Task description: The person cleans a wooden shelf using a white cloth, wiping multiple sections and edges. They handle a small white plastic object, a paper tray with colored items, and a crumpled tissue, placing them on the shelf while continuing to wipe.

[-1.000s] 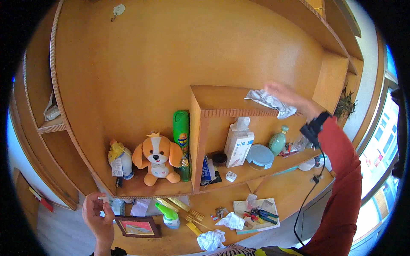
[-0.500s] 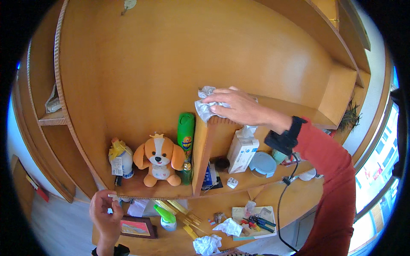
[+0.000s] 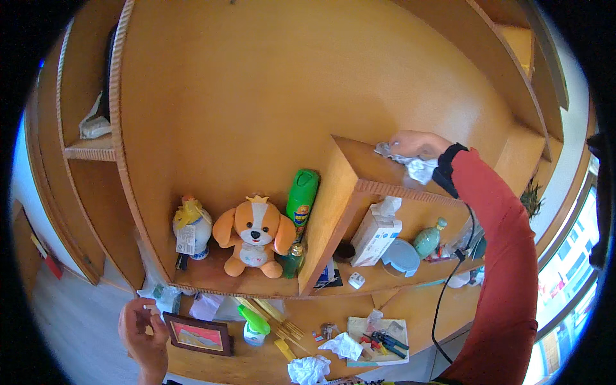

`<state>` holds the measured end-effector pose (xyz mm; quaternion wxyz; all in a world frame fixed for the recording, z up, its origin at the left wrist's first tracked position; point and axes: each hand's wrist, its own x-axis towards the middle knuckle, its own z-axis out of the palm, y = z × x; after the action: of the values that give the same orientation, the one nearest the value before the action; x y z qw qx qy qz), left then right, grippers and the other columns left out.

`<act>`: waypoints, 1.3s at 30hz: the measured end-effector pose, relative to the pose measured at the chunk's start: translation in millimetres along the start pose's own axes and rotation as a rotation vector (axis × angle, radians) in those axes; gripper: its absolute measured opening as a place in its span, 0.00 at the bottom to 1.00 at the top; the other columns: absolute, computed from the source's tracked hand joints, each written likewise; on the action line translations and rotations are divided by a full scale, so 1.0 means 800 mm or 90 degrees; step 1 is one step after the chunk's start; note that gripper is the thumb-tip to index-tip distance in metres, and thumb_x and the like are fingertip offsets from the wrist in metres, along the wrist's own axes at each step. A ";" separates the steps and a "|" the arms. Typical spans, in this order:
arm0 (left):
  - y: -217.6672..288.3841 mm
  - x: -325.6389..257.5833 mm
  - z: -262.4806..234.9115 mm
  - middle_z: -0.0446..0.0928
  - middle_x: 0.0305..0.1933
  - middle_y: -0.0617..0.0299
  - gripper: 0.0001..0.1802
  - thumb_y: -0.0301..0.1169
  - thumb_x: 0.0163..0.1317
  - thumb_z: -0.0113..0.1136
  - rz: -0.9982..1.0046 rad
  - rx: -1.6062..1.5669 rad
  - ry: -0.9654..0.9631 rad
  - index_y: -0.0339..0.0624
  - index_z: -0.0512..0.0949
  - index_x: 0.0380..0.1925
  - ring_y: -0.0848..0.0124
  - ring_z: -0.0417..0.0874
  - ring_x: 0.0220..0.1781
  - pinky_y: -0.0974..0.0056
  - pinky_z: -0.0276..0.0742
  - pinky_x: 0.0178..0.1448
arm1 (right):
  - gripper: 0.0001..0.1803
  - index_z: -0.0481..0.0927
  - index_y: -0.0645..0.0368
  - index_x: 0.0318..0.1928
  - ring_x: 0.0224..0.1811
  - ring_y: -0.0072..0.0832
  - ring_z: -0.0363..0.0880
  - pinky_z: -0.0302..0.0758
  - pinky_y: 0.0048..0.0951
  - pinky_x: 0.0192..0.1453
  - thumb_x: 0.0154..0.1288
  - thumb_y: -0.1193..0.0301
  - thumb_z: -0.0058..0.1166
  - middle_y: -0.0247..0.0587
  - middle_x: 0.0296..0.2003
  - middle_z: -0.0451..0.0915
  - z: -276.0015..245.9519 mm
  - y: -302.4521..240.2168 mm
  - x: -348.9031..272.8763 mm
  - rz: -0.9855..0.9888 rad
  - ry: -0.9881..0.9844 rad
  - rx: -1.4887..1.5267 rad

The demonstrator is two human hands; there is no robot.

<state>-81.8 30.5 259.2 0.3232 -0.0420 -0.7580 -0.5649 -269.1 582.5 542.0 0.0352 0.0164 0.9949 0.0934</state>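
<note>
Wooden wall shelving (image 3: 244, 109) in warm orange-brown fills the background. Landmark: boxed shelf compartment (image 3: 385, 176) jutting at centre. On its top face, right hand (image 3: 417, 142) closed over crumpled white cloth (image 3: 410, 162), pressed flat against the wood, palm down for contact. Left of compartment, orange-and-white plush dog (image 3: 252, 235) propped upright beside tall green spray can (image 3: 302, 196). Far below-left, left hand (image 3: 141, 330) loosely curled, apparently empty, near small framed picture (image 3: 197, 333).
</note>
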 end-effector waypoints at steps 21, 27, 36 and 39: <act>0.030 -0.004 0.064 0.64 0.29 0.69 0.11 0.16 0.58 0.49 0.069 0.031 -0.058 0.39 0.72 0.39 0.84 0.65 0.28 0.78 0.60 0.31 | 0.18 0.76 0.62 0.47 0.35 0.33 0.76 0.74 0.34 0.41 0.60 0.64 0.46 0.46 0.34 0.80 0.035 0.096 -0.072 -0.203 0.046 0.146; 0.095 0.003 0.113 0.65 0.29 0.67 0.09 0.17 0.56 0.51 0.148 0.044 -0.070 0.38 0.73 0.38 0.82 0.67 0.28 0.77 0.63 0.31 | 0.19 0.81 0.56 0.46 0.38 0.36 0.79 0.74 0.35 0.44 0.61 0.58 0.50 0.48 0.36 0.82 0.081 0.245 -0.177 0.108 0.142 0.165; 0.272 0.057 0.294 0.68 0.24 0.68 0.04 0.22 0.59 0.57 0.324 -0.078 -0.069 0.36 0.74 0.34 0.83 0.69 0.26 0.75 0.66 0.28 | 0.20 0.75 0.58 0.54 0.46 0.39 0.78 0.74 0.32 0.52 0.63 0.66 0.48 0.49 0.44 0.80 0.082 0.133 -0.137 -0.402 0.234 0.263; 0.294 0.086 0.343 0.71 0.26 0.67 0.05 0.24 0.61 0.57 0.347 -0.062 0.021 0.36 0.74 0.35 0.83 0.70 0.28 0.75 0.68 0.31 | 0.20 0.74 0.58 0.54 0.47 0.43 0.78 0.74 0.34 0.52 0.64 0.64 0.48 0.51 0.46 0.79 0.083 0.137 -0.156 -0.416 0.273 0.287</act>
<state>-156.5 336.8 449.6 0.4733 -0.2504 -0.6854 -0.4934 -136.8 697.7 506.1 -0.1484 -0.3110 0.9283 -0.1400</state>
